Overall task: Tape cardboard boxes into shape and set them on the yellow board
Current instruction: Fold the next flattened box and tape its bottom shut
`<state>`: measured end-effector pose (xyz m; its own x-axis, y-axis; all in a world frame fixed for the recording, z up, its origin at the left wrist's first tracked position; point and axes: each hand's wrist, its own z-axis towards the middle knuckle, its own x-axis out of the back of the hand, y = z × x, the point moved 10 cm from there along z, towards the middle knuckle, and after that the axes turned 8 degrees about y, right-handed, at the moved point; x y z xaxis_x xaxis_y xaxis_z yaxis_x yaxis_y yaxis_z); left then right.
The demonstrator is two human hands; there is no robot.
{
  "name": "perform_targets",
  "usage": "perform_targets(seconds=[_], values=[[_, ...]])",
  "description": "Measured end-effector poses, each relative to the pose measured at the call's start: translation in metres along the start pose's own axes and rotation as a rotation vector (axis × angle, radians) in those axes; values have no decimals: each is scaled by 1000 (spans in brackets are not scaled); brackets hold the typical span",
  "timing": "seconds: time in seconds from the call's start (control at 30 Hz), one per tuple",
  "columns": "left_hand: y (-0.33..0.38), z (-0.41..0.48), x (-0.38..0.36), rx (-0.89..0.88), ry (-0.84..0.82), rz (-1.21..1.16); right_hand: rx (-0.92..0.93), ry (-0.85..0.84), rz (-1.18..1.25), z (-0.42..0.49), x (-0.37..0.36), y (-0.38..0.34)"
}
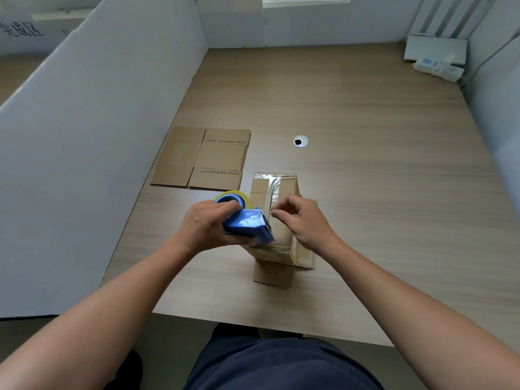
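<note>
Clutching the tape dispenser (249,225), my left grip (202,226) sits beside my right grip (304,220), which pinches tape (271,213) above the box (260,192) lying lengthwise away from me.

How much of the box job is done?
Done: one box is folded, tape along its top seam. Now: the left hand holds the blue dispenser; the right hand pinches at the tape. Left: flat cardboard untaped; no yellow board in view.

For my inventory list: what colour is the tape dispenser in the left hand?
The tape dispenser is blue; head view shows it.
</note>
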<state>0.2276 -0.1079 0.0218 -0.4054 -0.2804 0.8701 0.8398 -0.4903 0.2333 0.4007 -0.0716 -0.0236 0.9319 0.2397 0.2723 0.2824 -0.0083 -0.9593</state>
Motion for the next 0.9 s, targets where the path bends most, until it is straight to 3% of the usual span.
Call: perform_targets(seconds=[0.2, 0.33, 0.53, 0.9], values=[[-13, -4, 15, 45, -86, -156, -173, 211, 91, -44, 18, 21], [-28, -23, 16, 148, -258, -199, -294, 292, 128, -67, 24, 43], [-56, -48, 3, 261, -508, -197, -400, 272, 110, -82, 24, 54], [-77, -69, -35, 315, -564, -250, -407, 473, -20, -97, 18, 72]])
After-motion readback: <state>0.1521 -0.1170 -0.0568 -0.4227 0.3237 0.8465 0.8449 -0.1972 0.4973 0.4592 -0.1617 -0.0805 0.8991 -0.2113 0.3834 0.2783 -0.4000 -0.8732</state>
